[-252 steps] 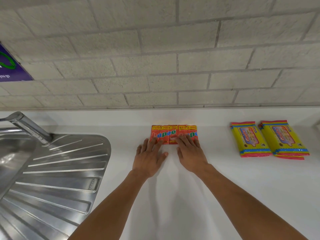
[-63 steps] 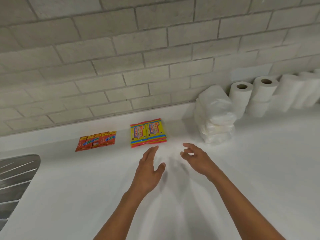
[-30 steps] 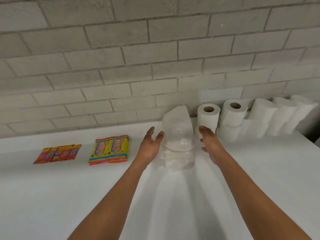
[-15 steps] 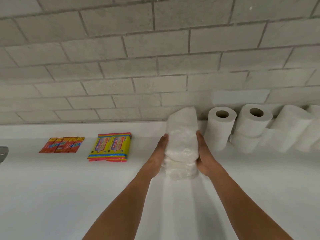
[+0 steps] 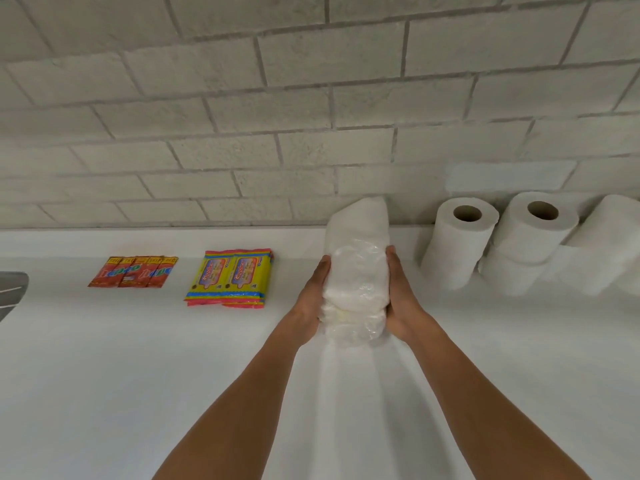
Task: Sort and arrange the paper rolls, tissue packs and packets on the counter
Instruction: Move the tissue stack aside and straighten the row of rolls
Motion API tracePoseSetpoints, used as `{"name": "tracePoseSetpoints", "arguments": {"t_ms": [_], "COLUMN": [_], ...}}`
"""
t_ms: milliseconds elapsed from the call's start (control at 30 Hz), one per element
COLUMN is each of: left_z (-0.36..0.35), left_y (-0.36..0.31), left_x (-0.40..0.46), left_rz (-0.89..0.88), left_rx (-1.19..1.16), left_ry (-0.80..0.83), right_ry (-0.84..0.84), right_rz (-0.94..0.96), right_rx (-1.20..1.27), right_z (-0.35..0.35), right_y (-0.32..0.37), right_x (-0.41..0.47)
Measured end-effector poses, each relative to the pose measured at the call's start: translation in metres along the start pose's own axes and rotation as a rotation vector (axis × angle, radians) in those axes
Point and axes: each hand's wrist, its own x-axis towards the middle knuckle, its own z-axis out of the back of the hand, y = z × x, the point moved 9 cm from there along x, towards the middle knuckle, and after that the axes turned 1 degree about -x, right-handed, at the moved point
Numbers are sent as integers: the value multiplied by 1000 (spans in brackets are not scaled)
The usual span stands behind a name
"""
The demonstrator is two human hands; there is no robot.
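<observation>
Flanking the stacked tissue packs (image 5: 356,268), left hand (image 5: 309,299) and right hand (image 5: 401,299), fingers hidden, grip unclear.

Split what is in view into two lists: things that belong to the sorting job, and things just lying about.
Part of the job:
- stack of clear-wrapped white tissue packs, pressed between left hand and right hand
- white paper rolls
- yellow flat packets
- red sachet strip

Just there:
- steel sink edge
- grey brick wall
</observation>
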Motion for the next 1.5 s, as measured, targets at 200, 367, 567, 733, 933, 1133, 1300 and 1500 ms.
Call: {"name": "tracePoseSetpoints", "arguments": {"t_ms": [200,367,567,733,933,1133,1300,1500], "left_z": [26,34,28,29,32,59,51,29], "left_y": [-3,-3,-5,-5,-13,-26,-44,-60], "left_x": [-2,-1,-3,-6,-11,-31,-68,-120], "left_rz": [-27,-30,-22,-20,-41,-173,-375,-606], "left_rx": [-18,-8,-2,0,71,184,412,576], "left_ry": [-30,-27,-14,-12,-24,-264,-255,-222], "right_ry": [7,-5,-36,-40,-152,-270,-291,-337], "right_rz": [-25,-44,-47,-53,-60,7,30,58], "right_rx": [-7,2,-25,-51,-117,-269,-335,-463], "right_z": [-20,-24,-20,-20,-9,12,33,51], "right_y": [-13,-19,-18,-17,-12,8,14,15], "right_x": [8,9,8,7,0,-27,-58,-109]}}
